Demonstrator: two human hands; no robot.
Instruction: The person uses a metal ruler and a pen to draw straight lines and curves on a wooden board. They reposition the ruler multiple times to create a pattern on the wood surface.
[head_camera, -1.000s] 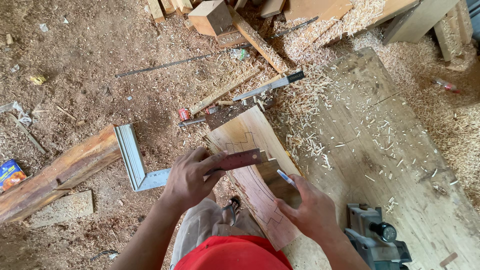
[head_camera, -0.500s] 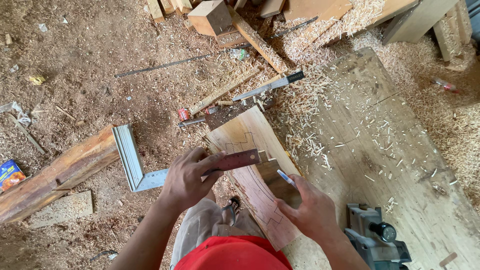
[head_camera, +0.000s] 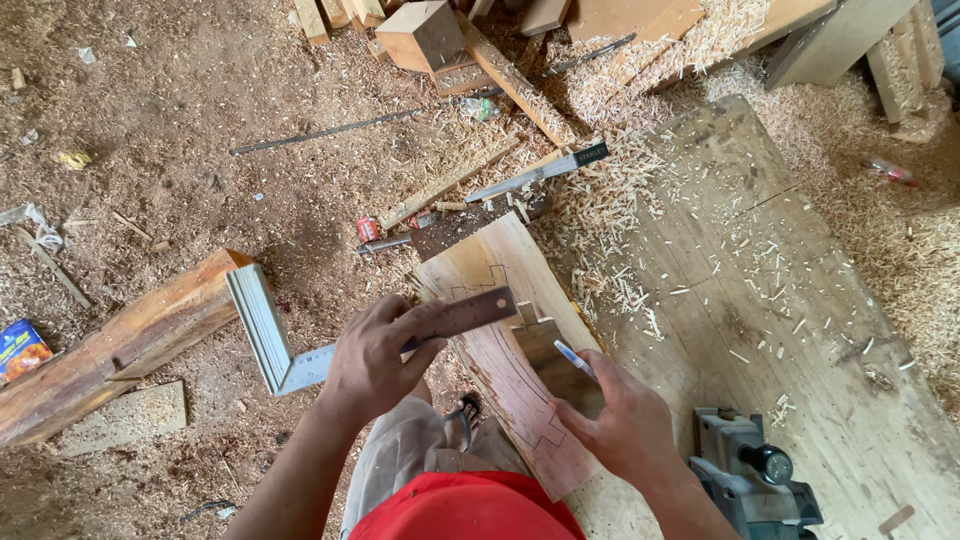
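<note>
A pale wooden board (head_camera: 492, 262) with pencilled joint outlines lies across my knees, pointing away from me. My left hand (head_camera: 378, 352) presses a metal try square (head_camera: 300, 350) onto it; the dark rusty blade (head_camera: 470, 310) lies across the board and the grey stock (head_camera: 258, 322) hangs off the left side. My right hand (head_camera: 622, 420) holds a pencil (head_camera: 574, 358) with a blue end, its tip close to a small dark wooden template (head_camera: 548, 350) that rests on the board just below the blade.
A wide plank (head_camera: 760, 300) strewn with shavings lies to the right, with a grey power planer (head_camera: 755, 478) at its near end. A hand saw (head_camera: 540, 172) and a dark chisel (head_camera: 380, 244) lie beyond the board. A reddish beam (head_camera: 110, 345) is at left, wood blocks (head_camera: 425, 32) at top.
</note>
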